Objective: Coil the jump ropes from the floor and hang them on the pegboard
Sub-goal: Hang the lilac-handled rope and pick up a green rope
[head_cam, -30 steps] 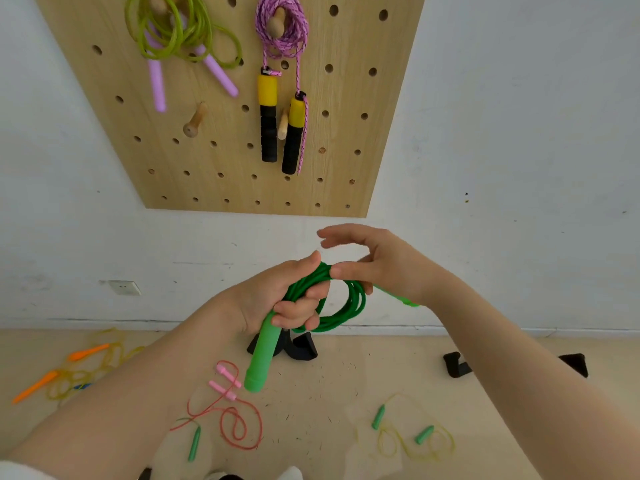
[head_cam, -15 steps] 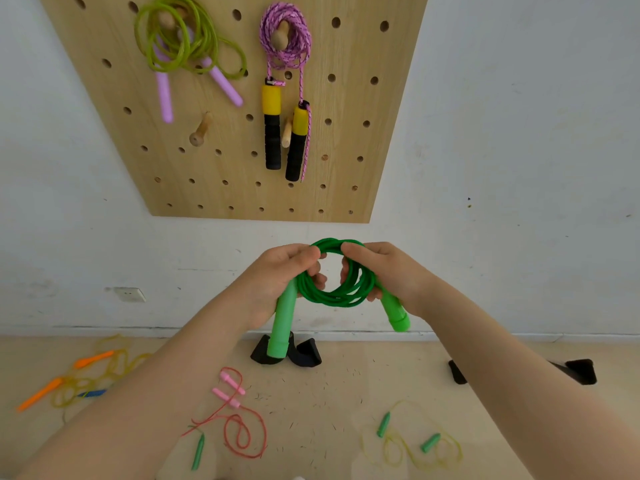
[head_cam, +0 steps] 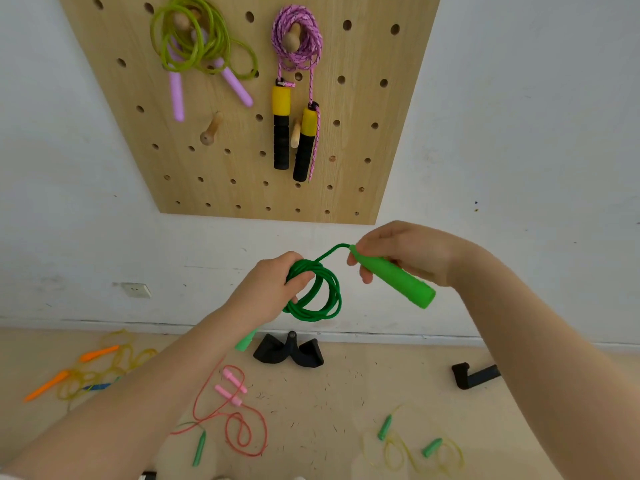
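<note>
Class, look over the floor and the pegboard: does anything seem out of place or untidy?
Yes. Three ropes lie tangled on the floor: an orange-handled rope, a pink-handled rope and a yellow rope with green handles. The pegboard has a bare peg.

The pale floor (head_cam: 311,403) is carrying several loose jump ropes: a yellow rope with orange handles (head_cam: 86,372) is sprawling at the left, a red rope with pink handles (head_cam: 232,410) is lying tangled near the middle, and a yellowish rope with green handles (head_cam: 408,445) is lying at the right. A green handle (head_cam: 199,448) is lying just beside the red loops (whose rope it belongs to is unclear). Two black objects are sitting near the wall, one in the middle (head_cam: 289,353) and one at the right (head_cam: 474,375).
</note>
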